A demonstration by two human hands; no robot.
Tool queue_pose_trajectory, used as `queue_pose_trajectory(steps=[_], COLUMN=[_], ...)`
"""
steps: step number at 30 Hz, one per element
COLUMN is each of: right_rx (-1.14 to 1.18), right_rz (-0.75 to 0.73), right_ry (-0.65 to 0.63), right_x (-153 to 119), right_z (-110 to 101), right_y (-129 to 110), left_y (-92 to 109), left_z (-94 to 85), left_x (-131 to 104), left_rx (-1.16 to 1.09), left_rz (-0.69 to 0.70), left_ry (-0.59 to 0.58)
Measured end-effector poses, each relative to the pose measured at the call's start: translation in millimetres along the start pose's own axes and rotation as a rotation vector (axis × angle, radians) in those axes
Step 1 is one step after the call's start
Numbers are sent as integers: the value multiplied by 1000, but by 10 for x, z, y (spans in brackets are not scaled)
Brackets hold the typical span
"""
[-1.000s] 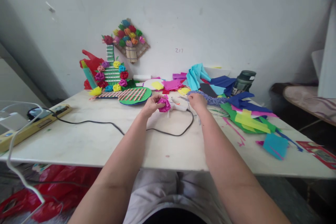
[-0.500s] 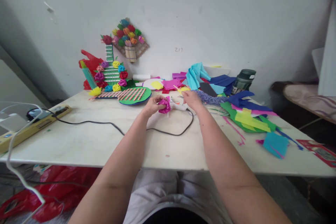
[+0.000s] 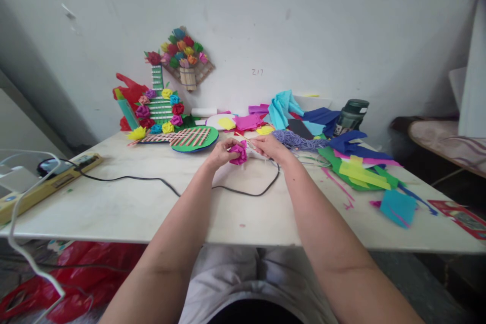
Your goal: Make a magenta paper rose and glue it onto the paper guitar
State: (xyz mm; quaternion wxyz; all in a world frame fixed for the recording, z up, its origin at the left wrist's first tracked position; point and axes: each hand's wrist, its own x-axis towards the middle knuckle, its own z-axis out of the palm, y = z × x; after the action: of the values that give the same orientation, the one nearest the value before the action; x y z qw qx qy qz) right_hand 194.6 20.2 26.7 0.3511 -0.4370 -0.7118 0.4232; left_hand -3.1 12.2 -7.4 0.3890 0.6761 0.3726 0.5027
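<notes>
My left hand [image 3: 220, 154] pinches a magenta crepe-paper flower [image 3: 238, 154] just above the white table [image 3: 159, 207]. Closed around a thin, pale stick [image 3: 243, 137] is my right hand [image 3: 268, 146]. The stick's reddish tip points left and lies just above the flower; whether the two touch I cannot tell. Below my right hand a white tool, mostly hidden, joins a black cord [image 3: 246, 194] that loops over the tabletop.
A guitar-shaped craft with paper flowers [image 3: 161, 106] stands at the back left, a green paddle-shaped piece [image 3: 195, 138] before it. Purple shredded paper [image 3: 299, 140], coloured paper sheets [image 3: 360, 174] and a dark bottle [image 3: 351, 116] lie rightward. A yellow power strip [image 3: 68, 177] is at left.
My right hand has moved left towards the flower, bringing the thin stick with it. My left hand keeps the flower in nearly the same spot.
</notes>
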Motion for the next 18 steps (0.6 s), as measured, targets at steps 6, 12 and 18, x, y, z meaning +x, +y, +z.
queue_pose_trajectory(steps=[6, 12, 18], right_rx=[-54, -14, -7], right_rz=[-53, -53, -40], right_ry=[-31, -42, -64], right_x=[30, 22, 61], right_z=[9, 21, 39], right_y=[49, 51, 110], left_y=[4, 5, -7], left_z=[6, 2, 2], left_x=[1, -6, -9], left_rx=[12, 14, 11], left_rz=[17, 20, 44], left_ry=[2, -26, -57])
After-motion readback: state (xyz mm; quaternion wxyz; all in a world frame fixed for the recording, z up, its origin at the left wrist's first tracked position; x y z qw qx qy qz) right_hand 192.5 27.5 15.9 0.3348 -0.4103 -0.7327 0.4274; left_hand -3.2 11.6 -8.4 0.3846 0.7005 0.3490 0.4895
